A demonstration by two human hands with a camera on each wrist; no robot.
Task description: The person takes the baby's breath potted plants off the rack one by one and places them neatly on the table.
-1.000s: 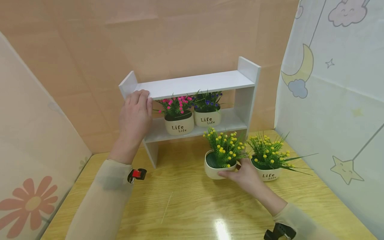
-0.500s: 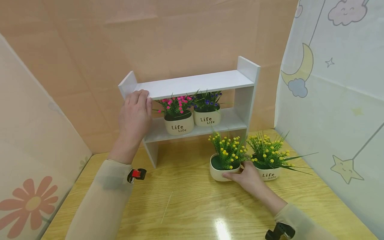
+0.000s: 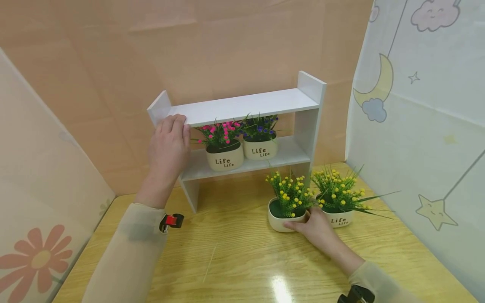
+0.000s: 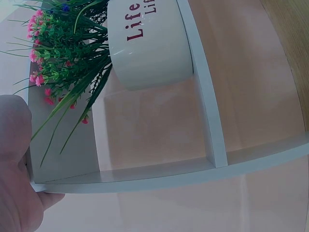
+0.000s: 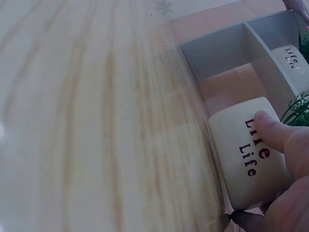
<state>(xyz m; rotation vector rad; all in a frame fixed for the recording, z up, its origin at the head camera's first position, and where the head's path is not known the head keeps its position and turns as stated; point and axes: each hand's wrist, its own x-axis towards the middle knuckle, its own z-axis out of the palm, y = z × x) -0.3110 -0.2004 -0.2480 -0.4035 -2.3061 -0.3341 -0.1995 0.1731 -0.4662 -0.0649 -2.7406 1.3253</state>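
Note:
My left hand (image 3: 168,147) grips the upper left corner of a white two-tier shelf (image 3: 246,102). In my right hand (image 3: 320,230) is a cream flowerpot (image 3: 279,223) with yellow artificial flowers, the thumb across its lettered front in the right wrist view. This pot is in front of the shelf's right end, low over the wooden table; whether it touches the table I cannot tell. A second yellow-flowered pot (image 3: 341,219) stands just right of that hand. On the lower board sit a pink-flowered pot (image 3: 224,160) and a purple-flowered pot (image 3: 260,150), side by side.
The wooden table (image 3: 227,261) extends in front of the shelf. An orange-tan backdrop (image 3: 242,50) hangs behind. Printed white sheets close in the left side (image 3: 38,168) and the right side (image 3: 409,139).
My right hand has carried the yellow-flowered pot rightward and slightly toward me, nearer the second yellow pot. The left hand keeps its grip on the shelf.

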